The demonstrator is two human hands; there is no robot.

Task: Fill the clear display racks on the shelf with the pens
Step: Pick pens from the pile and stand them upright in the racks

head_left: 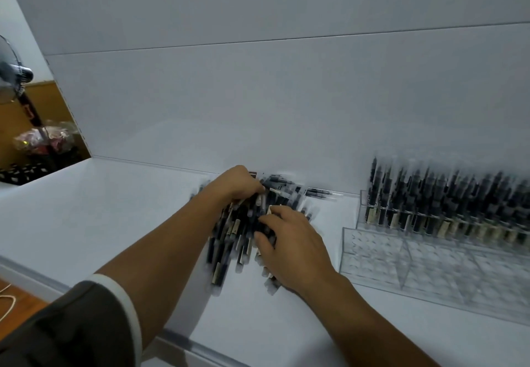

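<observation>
A loose pile of dark pens (229,231) lies on the white shelf (100,209), close to the back wall. My left hand (238,183) rests on the far side of the pile with fingers curled over several pens. My right hand (289,240) covers the near right side, fingers closed around a bunch of pens. To the right stands a clear stepped display rack (430,260); its back row holds upright dark pens (447,200), and its front rows of holes show no pens. The picture is blurred by motion.
The shelf's front edge (183,343) runs across the lower left. Beyond the shelf's left end are a fan (14,74), a wrapped bundle (46,140) and a wooden floor. A white wall panel rises behind the shelf.
</observation>
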